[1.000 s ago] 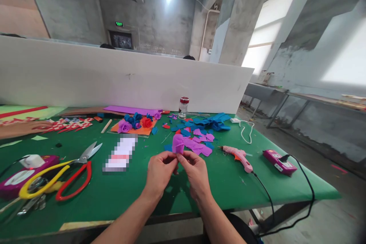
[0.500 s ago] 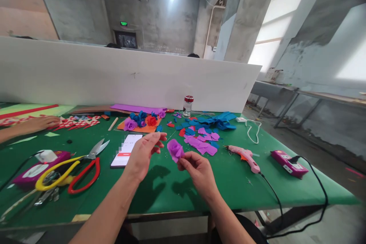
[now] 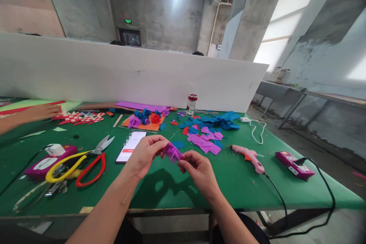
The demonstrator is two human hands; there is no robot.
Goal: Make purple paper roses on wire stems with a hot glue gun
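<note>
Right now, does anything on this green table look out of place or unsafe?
The pink glue gun lies flat on the green table, and its black cord hangs over the front edge. Otherwise only scattered felt scraps.

A craft workshop in a bare concrete hall is shown. A green table (image 3: 228,187) is strewn with felt scraps (image 3: 206,143), scissors (image 3: 85,160) and a glue gun (image 3: 248,156), and is closed off by a white partition (image 3: 114,76).

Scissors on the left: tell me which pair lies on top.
The yellow-handled scissors: their handle loop crosses over the red-handled scissors, whose red loops lie beneath and to the right.
</note>
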